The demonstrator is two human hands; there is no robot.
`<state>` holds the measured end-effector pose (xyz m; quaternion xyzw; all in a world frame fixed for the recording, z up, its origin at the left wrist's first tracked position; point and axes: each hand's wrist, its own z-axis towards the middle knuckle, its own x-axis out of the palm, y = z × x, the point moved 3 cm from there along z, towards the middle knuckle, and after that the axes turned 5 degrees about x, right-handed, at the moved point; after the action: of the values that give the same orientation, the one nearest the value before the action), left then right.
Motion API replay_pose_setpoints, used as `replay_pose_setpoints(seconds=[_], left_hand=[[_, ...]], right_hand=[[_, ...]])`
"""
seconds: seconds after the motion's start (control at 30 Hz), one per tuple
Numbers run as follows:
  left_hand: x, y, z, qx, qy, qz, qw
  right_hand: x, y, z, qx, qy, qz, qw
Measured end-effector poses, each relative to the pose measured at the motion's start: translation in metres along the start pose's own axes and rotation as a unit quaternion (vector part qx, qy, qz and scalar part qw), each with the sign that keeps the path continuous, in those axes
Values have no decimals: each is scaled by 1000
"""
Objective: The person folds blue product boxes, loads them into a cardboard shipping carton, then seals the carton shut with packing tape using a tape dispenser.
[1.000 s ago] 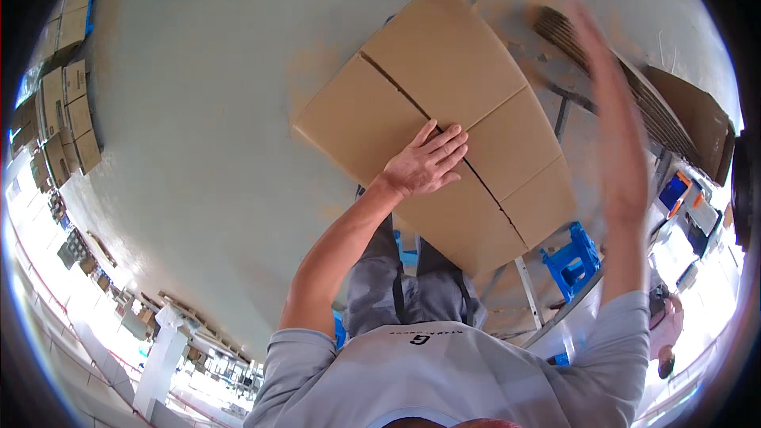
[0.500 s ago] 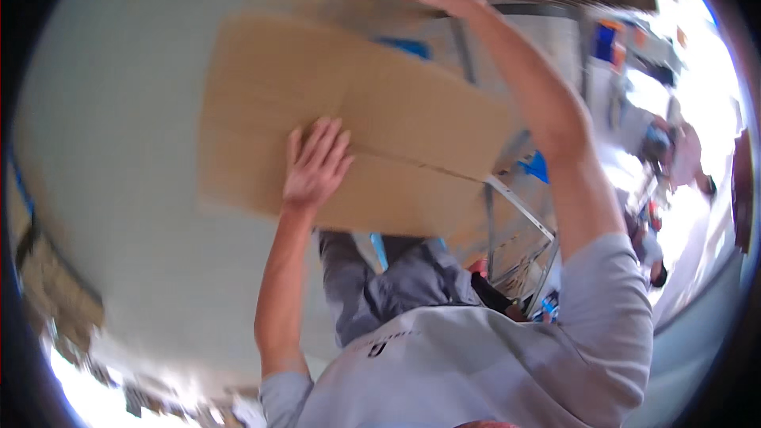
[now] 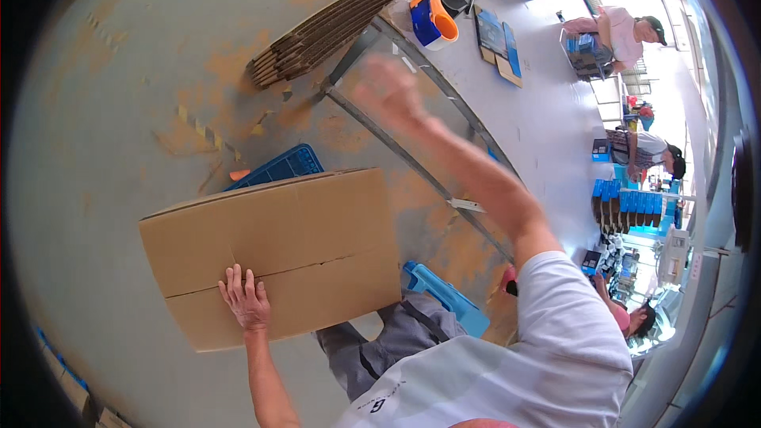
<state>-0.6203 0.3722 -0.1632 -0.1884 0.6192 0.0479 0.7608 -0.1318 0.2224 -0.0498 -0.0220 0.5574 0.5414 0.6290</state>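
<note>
A closed brown cardboard box [image 3: 317,226] stands in front of my legs, with a seam running across its top. My left hand [image 3: 246,299] lies on the top near that seam, its fingers stretched out over the cardboard. Above the grey metal table frame [image 3: 372,123], my right hand [image 3: 390,89] is held out at arm's length. Motion smears its fingers, and I cannot make out anything in them. The nearest things beyond it are a stack of flattened cardboard [image 3: 333,28] and a blue-and-orange roll-shaped item [image 3: 434,22] on the table.
The white tabletop [image 3: 547,127] stretches along my right, carrying a flat printed carton [image 3: 498,43]. Behind the box sits a blue plastic crate [image 3: 289,165]; a light-blue plastic thing [image 3: 448,299] is by my legs. Several people work across the table, one in pink [image 3: 622,36].
My view has swung, bringing the table and co-workers into fuller sight. The box and my left hand appear lower and further left. My right hand appears lower and is now blurred.
</note>
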Motion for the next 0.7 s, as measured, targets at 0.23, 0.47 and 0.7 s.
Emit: replay_pose_setpoints(seconds=[0.23, 0.47, 0.7], left_hand=[[-13, 10, -9, -16, 29, 15, 999], [11, 6, 16, -16, 7, -34, 999], [14, 4, 0, -47, 5, -20, 999]], right_hand=[[-59, -154, 104, 224, -40, -187, 956], [-74, -181, 91, 85, 94, 8, 992], [23, 85, -110, 245, 295, 339, 859]])
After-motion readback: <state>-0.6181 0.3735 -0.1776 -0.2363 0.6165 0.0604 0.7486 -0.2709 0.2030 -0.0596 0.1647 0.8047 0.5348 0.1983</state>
